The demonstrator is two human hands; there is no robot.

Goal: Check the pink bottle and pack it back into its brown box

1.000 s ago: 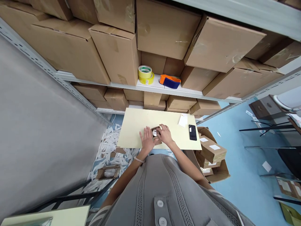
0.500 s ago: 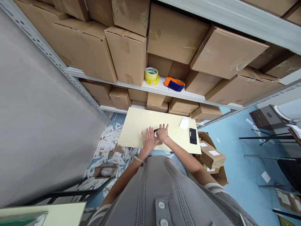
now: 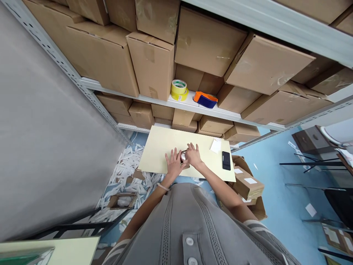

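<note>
Since last frame the right hand (image 3: 193, 155) has curled over a shiny round silver object (image 3: 183, 155), which sits at a small brown cardboard box (image 3: 186, 166) on the pale-yellow worktop (image 3: 154, 154) (clamped or not: cannot tell). Left hand (image 3: 174, 164) grip apart, just beside it.

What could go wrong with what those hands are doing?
The shiny metal object sits between the left hand and right hand; it could slip and roll across the pale yellow table. The small brown cardboard box sits near the table's edge, so a nudge might drop it onto shredded white paper.
</note>
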